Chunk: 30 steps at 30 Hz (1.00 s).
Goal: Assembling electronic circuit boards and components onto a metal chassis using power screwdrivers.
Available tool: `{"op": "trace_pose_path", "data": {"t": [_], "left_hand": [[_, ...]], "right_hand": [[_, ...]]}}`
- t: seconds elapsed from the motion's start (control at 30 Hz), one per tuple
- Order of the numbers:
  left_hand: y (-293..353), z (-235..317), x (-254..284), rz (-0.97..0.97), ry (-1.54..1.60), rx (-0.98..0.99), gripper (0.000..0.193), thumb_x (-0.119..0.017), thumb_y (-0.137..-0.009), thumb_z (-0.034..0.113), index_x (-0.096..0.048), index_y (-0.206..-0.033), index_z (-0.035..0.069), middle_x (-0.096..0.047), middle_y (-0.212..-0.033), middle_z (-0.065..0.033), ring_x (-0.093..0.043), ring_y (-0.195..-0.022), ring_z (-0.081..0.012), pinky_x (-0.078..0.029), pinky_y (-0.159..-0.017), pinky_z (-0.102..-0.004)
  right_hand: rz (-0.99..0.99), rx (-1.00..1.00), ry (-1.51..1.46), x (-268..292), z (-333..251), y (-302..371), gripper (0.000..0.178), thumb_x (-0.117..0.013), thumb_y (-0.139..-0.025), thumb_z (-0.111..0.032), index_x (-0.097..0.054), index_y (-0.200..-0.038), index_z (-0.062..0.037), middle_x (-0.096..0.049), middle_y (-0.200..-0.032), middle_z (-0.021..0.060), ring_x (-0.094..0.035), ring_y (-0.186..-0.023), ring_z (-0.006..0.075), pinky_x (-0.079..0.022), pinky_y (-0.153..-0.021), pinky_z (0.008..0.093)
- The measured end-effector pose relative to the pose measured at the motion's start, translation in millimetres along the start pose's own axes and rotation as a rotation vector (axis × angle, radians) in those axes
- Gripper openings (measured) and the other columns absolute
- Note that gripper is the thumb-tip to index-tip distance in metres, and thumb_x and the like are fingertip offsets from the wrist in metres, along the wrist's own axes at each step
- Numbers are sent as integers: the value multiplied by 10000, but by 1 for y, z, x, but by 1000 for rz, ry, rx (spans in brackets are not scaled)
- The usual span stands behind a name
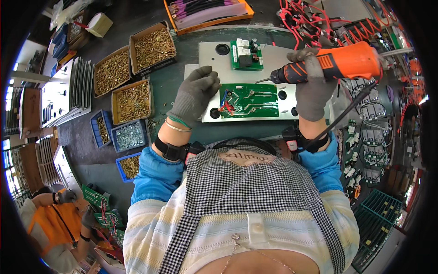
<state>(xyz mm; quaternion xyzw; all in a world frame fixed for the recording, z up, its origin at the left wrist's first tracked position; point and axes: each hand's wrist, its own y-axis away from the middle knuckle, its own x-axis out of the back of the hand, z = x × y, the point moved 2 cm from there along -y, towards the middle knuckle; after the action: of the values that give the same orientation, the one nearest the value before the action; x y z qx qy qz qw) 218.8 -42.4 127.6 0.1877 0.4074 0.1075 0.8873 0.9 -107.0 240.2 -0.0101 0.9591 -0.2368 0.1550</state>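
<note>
My right hand (313, 89), in a grey glove, is wrapped round an orange and black electric screwdriver (353, 61). Its bit points left, above the gap between two green circuit boards. The nearer, flat circuit board (262, 99) has red and blue wires at its left end and lies on a silver metal plate (211, 58). Farther back on that plate is a smaller circuit board (255, 65) with white and black blocks. Beside the plate's left edge my gloved left hand (195, 93) is closed, fingers curled together; whatever they may hold is hidden.
Open boxes of brass-coloured fasteners (153, 45) and blue bins of small metal parts (129, 136) stand at left. An orange tray of dark cables (207, 16) sits at the back. Red wires (303, 18) crowd the back right. A co-worker's gloved hand (67, 196) is at lower left.
</note>
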Motion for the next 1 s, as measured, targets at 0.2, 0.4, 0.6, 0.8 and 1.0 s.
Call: {"op": "trace_pose_path", "data": {"t": [0.2, 0.4, 0.6, 0.8, 1.0], "left_hand": [[-5, -8, -10, 26, 121, 90, 288, -478, -931, 42, -439, -1203, -45, -552, -1074, -147, -587, -886, -182, -527, -748, -229], [-1, -6, -14, -15, -141, 40, 308, -487, -966, 188, -468, -1181, -31, -584, -903, -58, -520, -695, -87, -445, -539, -175], [-3, -8, -12, -110, -198, 7, 367, -519, -955, 291, -508, -1138, -27, -529, -806, -1, -434, -634, -56, -363, -506, -155], [-7, -11, -17, -71, -102, 41, 347, -522, -954, 232, -511, -1173, -37, -559, -874, -29, -480, -654, -62, -421, -536, -164], [-2, -8, -12, -118, -44, 108, 309, -495, -965, 225, -481, -1167, -8, -548, -926, -29, -486, -704, -60, -446, -574, -153]], "right_hand": [[51, -21, -24, 7, 10, 8, 259, -628, -766, -11, -545, -1009, 24, -626, -817, 95, -646, -730, 199, -545, -672, 326], [-482, -186, 69, -1, 3, 13, 544, -591, -752, -4, -400, -1262, 12, -598, -852, 83, -602, -820, 206, -511, -795, 367], [-460, -264, 113, -14, 23, -8, 474, -601, -735, -44, -456, -1185, 0, -599, -829, 68, -596, -741, 182, -498, -674, 315], [-374, -238, -38, -18, 30, -18, 491, -658, -681, 15, -496, -1145, -3, -605, -758, 45, -588, -686, 106, -485, -606, 244], [-394, -273, 17, -21, 10, -17, 528, -643, -705, 44, -472, -1204, 23, -603, -787, 58, -592, -711, 128, -495, -604, 258]]}}
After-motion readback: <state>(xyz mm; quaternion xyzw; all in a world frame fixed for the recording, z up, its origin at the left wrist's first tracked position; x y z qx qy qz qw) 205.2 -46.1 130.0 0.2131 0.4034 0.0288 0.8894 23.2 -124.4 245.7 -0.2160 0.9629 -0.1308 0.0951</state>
